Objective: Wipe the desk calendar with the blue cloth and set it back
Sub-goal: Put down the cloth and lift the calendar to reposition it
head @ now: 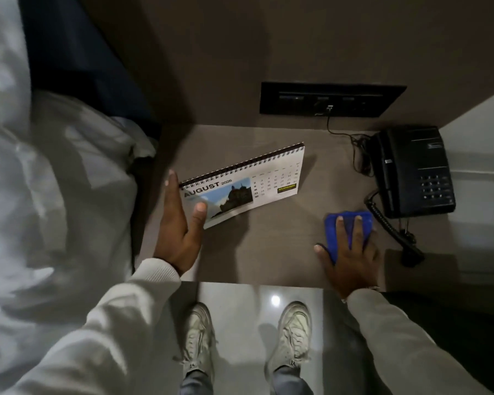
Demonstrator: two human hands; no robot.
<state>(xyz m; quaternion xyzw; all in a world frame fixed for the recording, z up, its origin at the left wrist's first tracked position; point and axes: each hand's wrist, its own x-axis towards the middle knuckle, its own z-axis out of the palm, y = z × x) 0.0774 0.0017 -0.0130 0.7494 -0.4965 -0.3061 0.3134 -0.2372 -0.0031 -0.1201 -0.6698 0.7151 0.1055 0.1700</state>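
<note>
while left hand [179,232] pinches desk calendar [257,182], right hand [350,259] lies flat on blue cloth [331,225] beside phone [414,172].

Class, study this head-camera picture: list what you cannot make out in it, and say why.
Head view only.
Calendar: date digits too small and blurred; back hidden by its front page; left end covered by the left hand.
Cloth: middle hidden under the right hand.
Phone: key labels too small and dark.
Wall panel: sockets dark and blurred.
</note>
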